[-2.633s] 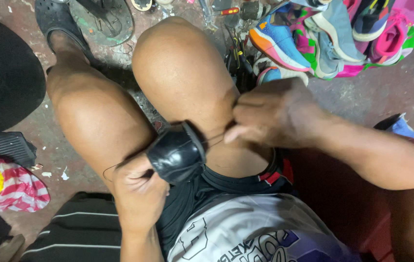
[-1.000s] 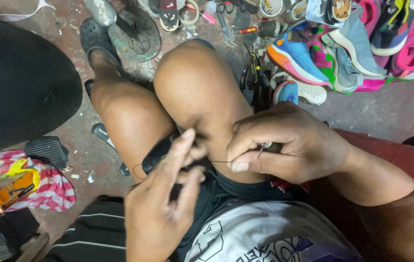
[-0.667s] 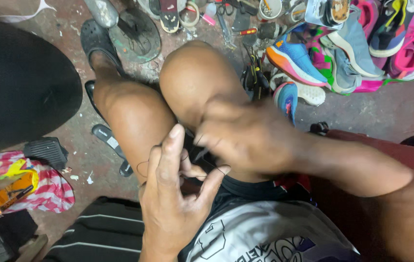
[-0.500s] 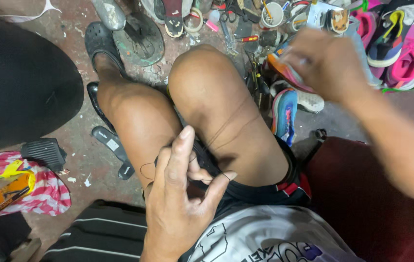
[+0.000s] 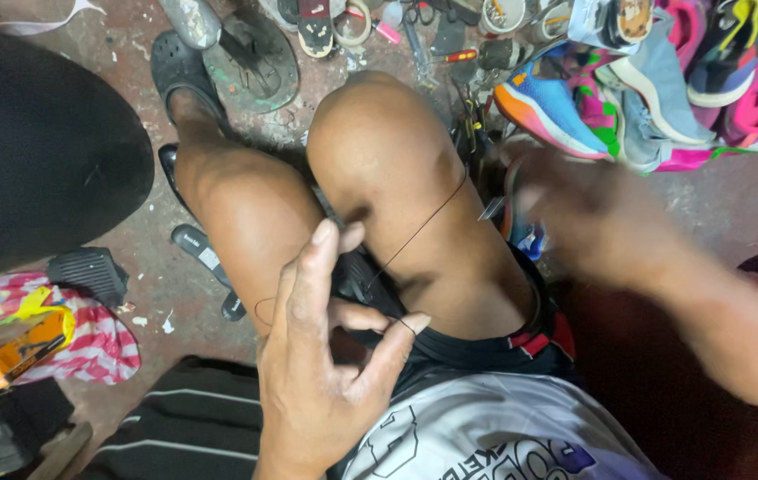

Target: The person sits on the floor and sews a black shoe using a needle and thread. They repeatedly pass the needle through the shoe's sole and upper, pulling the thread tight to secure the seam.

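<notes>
Floor: stained concrete, sandals point(image 5: 250, 53) ahead, bright shoes point(image 5: 654, 84) heaped upper right, tools point(image 5: 450, 49) between
Seat: person sits, bare knees point(image 5: 379, 151) up, work held in the lap
Left hand point(image 5: 326, 356): fingers spread, thumb and forefinger bracing a dark piece point(image 5: 357, 271) between the thighs; thread looped by the thumb
Right hand point(image 5: 592, 222): blurred, out beside the right knee; grip seems closed on a needle point(image 5: 490, 209), hard to tell
Thread point(image 5: 419, 233): dark, taut from piece across thigh to needle
Technique note: judged best to draw straight along the stitch line, piece pinned firm, tension even so the thread neither snaps nor slackens
</notes>
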